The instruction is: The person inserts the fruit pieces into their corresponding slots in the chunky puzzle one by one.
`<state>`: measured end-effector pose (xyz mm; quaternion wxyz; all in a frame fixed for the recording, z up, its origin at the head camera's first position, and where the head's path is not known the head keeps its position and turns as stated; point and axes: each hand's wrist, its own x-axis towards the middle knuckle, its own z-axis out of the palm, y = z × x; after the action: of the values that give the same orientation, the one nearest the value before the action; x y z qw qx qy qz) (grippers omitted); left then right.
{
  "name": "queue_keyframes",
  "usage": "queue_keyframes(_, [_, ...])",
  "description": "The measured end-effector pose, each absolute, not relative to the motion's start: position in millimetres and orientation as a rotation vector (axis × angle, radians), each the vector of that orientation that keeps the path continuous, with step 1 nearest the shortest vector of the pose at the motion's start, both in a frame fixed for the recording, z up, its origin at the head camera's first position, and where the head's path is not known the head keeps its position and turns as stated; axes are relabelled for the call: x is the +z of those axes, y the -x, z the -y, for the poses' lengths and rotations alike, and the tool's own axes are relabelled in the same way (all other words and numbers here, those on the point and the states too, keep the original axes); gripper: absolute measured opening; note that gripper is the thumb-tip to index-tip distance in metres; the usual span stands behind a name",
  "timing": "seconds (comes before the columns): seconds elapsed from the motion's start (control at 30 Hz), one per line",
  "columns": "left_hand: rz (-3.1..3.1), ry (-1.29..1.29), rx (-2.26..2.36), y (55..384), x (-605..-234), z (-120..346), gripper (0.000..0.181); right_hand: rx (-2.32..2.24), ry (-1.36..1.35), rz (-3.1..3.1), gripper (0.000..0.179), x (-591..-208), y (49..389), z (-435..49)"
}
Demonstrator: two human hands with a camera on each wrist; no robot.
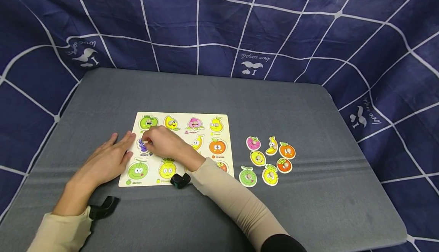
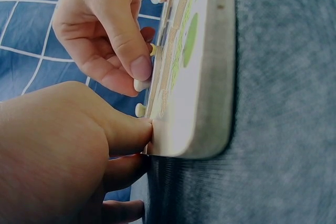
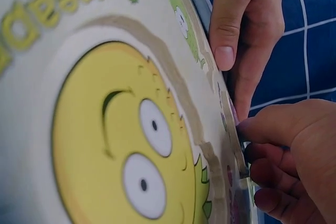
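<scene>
A cream fruit puzzle board lies on the grey table, with printed pictures and knobbed pieces in its top row. My right hand reaches across it from the right and pinches a white knob between thumb and fingers. This is at the grape piece near the board's left side, partly covered by the fingers. My left hand lies at the board's left edge, fingers extended, its thumb touching the edge near a corner in the left wrist view. A large pineapple picture fills much of the right wrist view.
Several loose pieces lie right of the board, among them a banana, an orange, a lemon, a melon and a pineapple. Behind the grey table hangs a blue checked cloth.
</scene>
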<state>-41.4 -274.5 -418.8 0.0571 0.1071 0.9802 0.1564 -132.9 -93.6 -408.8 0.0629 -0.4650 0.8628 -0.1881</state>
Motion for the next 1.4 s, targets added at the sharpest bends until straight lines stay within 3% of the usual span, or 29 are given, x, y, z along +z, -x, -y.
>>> queue_keyframes(1.07, [-2.971, -0.322, 0.468, 41.2, -418.2, 274.4, 0.057, -0.517, 1.400, -2.616, 0.007, -409.6, 131.6, 90.1])
queue_keyframes(1.4, [-2.974, -0.322, 0.476, 42.0, -419.8, 276.1, 0.057, -0.538, 1.376, -2.597, 0.013, -407.6, 131.8, 80.4])
